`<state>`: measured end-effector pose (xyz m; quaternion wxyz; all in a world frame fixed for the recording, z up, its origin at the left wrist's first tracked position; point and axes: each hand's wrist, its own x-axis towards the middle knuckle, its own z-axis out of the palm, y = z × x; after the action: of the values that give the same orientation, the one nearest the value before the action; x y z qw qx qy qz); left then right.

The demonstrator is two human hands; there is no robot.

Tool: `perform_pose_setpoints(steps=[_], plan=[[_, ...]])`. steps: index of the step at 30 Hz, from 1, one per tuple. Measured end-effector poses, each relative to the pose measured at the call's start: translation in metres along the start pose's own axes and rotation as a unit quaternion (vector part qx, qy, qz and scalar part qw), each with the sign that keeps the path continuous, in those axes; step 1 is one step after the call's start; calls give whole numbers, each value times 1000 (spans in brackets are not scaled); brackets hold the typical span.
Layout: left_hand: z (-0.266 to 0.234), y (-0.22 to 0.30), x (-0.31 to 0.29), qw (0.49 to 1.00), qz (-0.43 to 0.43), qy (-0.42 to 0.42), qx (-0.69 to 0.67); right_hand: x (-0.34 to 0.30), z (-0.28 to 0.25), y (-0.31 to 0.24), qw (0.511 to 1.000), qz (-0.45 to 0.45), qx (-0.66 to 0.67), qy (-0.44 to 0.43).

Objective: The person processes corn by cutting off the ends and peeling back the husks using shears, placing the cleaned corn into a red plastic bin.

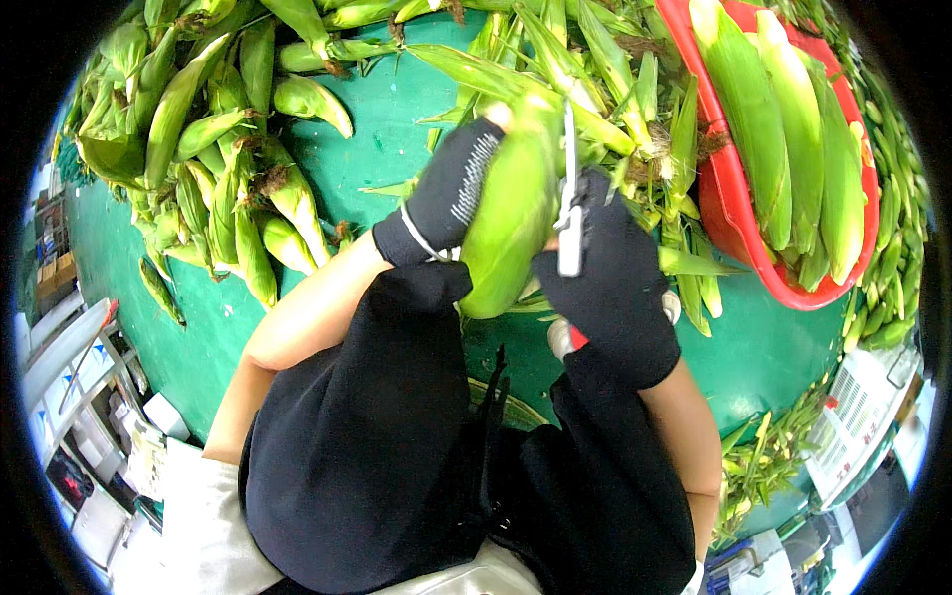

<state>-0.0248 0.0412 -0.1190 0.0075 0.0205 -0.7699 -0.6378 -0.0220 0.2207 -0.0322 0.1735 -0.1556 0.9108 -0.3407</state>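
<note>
My left hand (451,188), in a black knit glove, is closed around a large ear of corn (511,213) in its green husk. The ear stands nearly upright over my knees, slightly blurred toward its top. A small knife (570,243) with a whitish handle is gripped in my black-gloved right hand (615,288). Its narrow blade points away from me, along the right side of the ear; whether the edge touches the husk, I cannot tell. Cut husk leaves and corn ends (645,139) lie just beyond my right hand.
A red plastic basket (729,183) holding several husked-in ears stands at the right. Heaped corn (213,129) covers the far left of the green floor (367,109). More ears (892,238) pile up beyond the basket. Husk scraps (764,466) and a white bag (858,407) are at the lower right.
</note>
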Motion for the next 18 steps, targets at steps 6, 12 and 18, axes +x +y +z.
perform_pose_setpoints(steps=[6, 12, 18], plan=[[-9, 26, 22, 904, -151, -25, -398, -14, -11, 11, 1000, -16, 17, 17], [-103, -12, 43, 719, -219, 8, -660, -25, 3, 50, 927, 114, 347, -88], [-134, -23, 29, 772, -189, 87, -601, -11, 14, 46, 935, 129, 319, -89]])
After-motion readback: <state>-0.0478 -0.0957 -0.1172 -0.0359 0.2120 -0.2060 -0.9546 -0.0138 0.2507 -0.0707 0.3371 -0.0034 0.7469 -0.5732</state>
